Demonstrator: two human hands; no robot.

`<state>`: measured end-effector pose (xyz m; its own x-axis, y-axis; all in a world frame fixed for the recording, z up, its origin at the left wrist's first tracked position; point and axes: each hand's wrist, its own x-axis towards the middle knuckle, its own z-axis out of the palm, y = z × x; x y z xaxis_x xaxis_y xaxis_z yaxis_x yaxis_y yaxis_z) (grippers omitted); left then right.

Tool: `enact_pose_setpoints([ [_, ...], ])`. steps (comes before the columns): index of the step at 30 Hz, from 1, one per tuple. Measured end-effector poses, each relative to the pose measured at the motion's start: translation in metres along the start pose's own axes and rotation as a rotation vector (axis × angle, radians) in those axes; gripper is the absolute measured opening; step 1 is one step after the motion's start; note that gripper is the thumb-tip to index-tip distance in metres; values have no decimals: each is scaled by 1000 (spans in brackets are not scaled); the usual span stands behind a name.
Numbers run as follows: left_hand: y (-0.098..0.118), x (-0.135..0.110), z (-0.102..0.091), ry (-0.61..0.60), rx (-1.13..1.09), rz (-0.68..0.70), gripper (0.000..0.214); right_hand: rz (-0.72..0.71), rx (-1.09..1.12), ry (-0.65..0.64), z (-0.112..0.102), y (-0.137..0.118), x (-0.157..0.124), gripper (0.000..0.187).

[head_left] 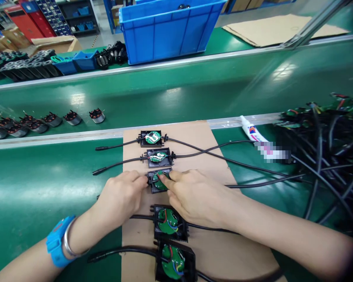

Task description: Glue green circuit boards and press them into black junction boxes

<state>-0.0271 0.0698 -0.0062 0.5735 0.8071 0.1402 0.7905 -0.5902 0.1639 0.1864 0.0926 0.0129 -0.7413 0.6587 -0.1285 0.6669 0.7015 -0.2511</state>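
Several small black boxes with round green circuit boards and black cables lie in a column on a brown cardboard sheet (202, 137). My left hand (120, 197) grips the left edge of the middle box (156, 187), fingers curled. My right hand (198, 197) rests on that box's right side, with its forefinger pressing on the green board. Two boxes (153, 138) (159, 156) farther away have white paste on their boards. Two more boxes (168, 222) (173, 260) lie nearer to me, with coloured wires showing.
A white glue tube (253, 135) lies right of the cardboard. A tangle of black cables with boards (326, 149) fills the right. Small wound coils (73, 117) sit on the green belt at left. A blue crate (167, 29) and trays of black parts (26, 66) stand behind.
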Motion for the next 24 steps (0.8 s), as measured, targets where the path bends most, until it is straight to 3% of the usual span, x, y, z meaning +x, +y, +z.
enact_pose_setpoints([
  [4, 17, 3, 2, -63, 350, 155, 20, 0, -20, 43, 3, -2, 0, 31],
  [7, 19, 8, 3, -101, 415, 194, 18, -56, -70, 30, 4, -3, 0, 26],
  [12, 13, 3, 2, 0, 255, 85, 16, -20, -69, 28, 4, -8, -3, 30],
  [14, 17, -4, 5, 44, 204, 54, 29, 2, -47, 75, 5, -8, -4, 32],
  [17, 27, -12, 14, 8, 233, 83, 48, 26, 36, 114, 5, -5, -5, 32],
  [21, 31, -9, 11, -76, 183, 41, 53, 72, 234, 20, -5, 6, -8, 32],
  [24, 26, 0, 0, -78, 12, -2, 41, 93, 365, -89, -14, 15, -14, 34],
])
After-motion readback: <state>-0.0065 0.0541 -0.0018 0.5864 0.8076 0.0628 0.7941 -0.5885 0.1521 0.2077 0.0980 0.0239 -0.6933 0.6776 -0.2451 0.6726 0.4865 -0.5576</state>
